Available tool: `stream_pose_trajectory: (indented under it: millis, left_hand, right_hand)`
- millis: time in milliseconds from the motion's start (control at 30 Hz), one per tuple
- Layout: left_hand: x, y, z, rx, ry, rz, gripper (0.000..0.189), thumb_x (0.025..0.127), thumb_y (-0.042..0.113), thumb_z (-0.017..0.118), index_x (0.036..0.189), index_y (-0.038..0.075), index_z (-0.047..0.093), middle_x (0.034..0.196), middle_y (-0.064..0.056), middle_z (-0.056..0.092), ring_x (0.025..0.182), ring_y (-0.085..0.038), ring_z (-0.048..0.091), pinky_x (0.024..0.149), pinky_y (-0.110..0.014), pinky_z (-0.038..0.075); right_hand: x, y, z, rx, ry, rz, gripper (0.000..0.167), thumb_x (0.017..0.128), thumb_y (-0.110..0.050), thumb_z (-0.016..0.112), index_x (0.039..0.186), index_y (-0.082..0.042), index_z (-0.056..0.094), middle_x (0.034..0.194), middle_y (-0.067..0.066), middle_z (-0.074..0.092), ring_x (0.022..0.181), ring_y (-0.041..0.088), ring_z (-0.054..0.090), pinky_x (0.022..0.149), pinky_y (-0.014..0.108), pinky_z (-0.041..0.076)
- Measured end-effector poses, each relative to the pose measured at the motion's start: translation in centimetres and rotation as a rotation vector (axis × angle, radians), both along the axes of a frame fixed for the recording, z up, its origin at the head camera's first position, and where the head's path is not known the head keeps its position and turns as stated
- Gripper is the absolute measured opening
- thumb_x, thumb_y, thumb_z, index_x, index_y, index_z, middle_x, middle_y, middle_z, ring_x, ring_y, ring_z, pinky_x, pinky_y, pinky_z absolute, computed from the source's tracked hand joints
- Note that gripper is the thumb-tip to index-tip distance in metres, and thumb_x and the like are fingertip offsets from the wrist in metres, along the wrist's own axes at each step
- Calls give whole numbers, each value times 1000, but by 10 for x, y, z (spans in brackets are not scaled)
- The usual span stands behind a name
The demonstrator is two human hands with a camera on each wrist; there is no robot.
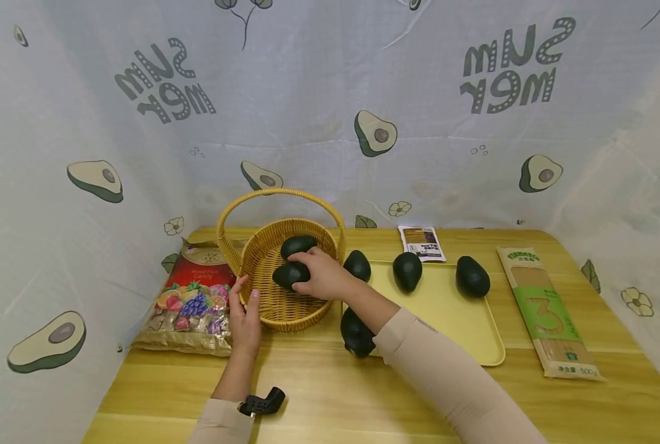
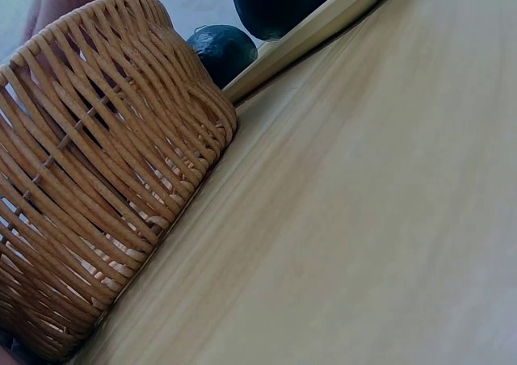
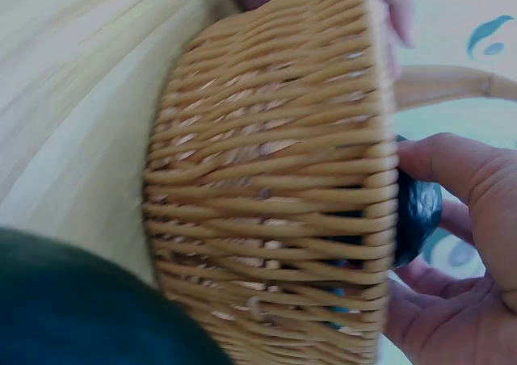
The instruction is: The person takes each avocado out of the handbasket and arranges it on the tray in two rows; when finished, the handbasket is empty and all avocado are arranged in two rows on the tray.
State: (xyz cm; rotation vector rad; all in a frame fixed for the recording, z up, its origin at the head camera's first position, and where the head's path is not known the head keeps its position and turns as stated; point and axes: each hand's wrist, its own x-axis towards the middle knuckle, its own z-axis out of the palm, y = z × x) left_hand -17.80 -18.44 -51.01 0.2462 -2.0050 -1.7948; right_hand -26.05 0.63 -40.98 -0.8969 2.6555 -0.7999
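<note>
The person's right hand [image 1: 327, 275] pinches a dark avocado [image 1: 288, 277] inside the wicker basket [image 1: 287, 324] on the desk [image 1: 313, 382], just beside a second avocado [image 1: 298, 246]; the left hand [image 1: 245, 324], thumb and fingers spread, rests against the basket's left side

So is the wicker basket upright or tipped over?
Upright: in the left wrist view the wicker basket rests base-down on the table; the head view shows its handle arching up.
</note>
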Motion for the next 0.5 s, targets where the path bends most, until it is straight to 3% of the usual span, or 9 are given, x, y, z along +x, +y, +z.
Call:
stream_pose_trajectory:
  millis: [233,500]
  left_hand:
    - [0,1,0,2,12,-2,44,106,20,51,149,11,43,160,-11,39,154,-33,25,123,-61,18]
    - [1,0,0,4,-3,2,44,107,21,50,149,10,43,162,-11,37,155,-33,23,122,-61,18]
  right_hand:
    - [22,18,13,-150,15,-94,63,92,-34,75,150,-21,52,139,13,53,116,29,60,96,47,54]
    - [50,51,16,-390,1,-214,62,90,-28,78,146,-21,53,144,8,56,117,26,63,92,43,58]
